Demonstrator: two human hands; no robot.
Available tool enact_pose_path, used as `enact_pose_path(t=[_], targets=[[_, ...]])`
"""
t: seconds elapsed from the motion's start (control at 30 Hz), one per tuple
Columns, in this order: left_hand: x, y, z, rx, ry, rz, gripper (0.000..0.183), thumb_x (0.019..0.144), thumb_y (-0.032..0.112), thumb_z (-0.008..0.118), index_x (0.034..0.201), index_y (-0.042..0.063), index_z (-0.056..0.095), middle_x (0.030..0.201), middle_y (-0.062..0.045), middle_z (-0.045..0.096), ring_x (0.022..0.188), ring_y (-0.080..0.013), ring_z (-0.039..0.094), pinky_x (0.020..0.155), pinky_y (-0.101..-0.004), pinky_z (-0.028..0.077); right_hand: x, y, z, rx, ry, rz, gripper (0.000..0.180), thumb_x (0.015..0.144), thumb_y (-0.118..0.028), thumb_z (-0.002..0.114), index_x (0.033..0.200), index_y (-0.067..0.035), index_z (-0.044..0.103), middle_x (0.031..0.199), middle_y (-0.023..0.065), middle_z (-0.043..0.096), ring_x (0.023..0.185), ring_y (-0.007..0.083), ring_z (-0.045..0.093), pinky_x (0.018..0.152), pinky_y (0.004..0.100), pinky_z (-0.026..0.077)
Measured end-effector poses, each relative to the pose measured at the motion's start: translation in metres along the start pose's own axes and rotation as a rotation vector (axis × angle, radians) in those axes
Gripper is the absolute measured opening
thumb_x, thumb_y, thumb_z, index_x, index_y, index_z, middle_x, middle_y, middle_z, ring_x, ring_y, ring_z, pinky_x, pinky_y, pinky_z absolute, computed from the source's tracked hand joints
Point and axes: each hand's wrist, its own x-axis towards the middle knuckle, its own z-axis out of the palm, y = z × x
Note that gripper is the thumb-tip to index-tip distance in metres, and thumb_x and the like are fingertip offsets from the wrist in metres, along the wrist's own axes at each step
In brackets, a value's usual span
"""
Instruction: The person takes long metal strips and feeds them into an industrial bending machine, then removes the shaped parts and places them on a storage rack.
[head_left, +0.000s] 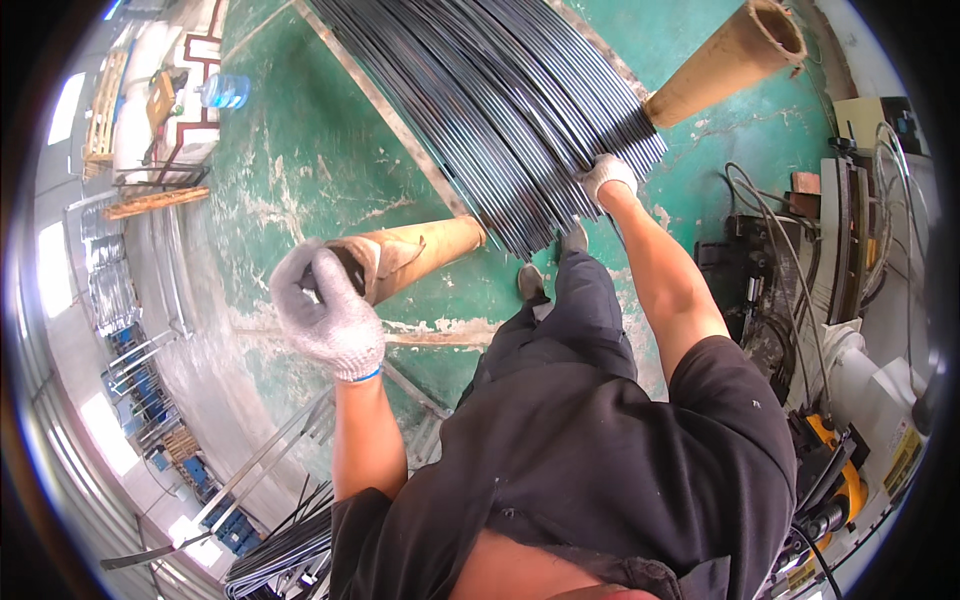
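A wide layer of long dark rods or tubes (517, 112) lies on a metal frame before me, their near ends uneven. My right hand (611, 176), in a knitted work glove, is at the rods' near right part, its fingers curled down among them; whether it grips any is hidden. My left hand (326, 311), gloved too, is raised at the left with fingers curled toward the thumb; a small pale bit shows inside the curl, too unclear to name. Just beyond it, a cardboard tube (420, 255) stands by the frame's near left corner. Another cardboard tube (720, 67) is at the rods' right side.
Machinery with looped cables (772, 277) stands close on the right. A metal stand (300, 427) and a bundle of dark rods (285, 544) are behind my left arm. A large blue water bottle (225, 91) and a wooden pallet (105, 112) are at the far left.
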Motion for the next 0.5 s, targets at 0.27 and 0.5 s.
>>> enact_pose_path(t=[0.27, 0.5], targets=[[-0.071, 0.038, -0.011, -0.418, -0.357, 0.286, 0.017, 0.091, -0.009, 0.064, 0.108, -0.005, 0.067, 0.101, -0.015, 0.069, 0.092, -0.0246, 0.067, 0.084, -0.0355, 0.054, -0.091, 0.008, -0.026, 0.097, 0.002, -0.059, 0.059, 0.095, -0.053, 0.066, 0.124, -0.001, 0.067, 0.117, 0.0285, 0.070, 0.115, 0.0429, 0.067, 0.097, 0.0502, 0.053], [-0.154, -0.044, 0.098, -0.754, -0.974, -0.706, 0.020, 0.104, 0.018, 0.059, 0.112, -0.001, 0.059, 0.100, -0.008, 0.067, 0.088, -0.0156, 0.064, 0.081, -0.0319, 0.056, -0.319, 0.102, 0.007, 0.209, 0.064, 0.063, 0.058, 0.095, -0.055, 0.065, 0.109, 0.002, 0.066, 0.100, 0.0297, 0.070, 0.100, 0.0471, 0.067, 0.082, 0.0509, 0.053]])
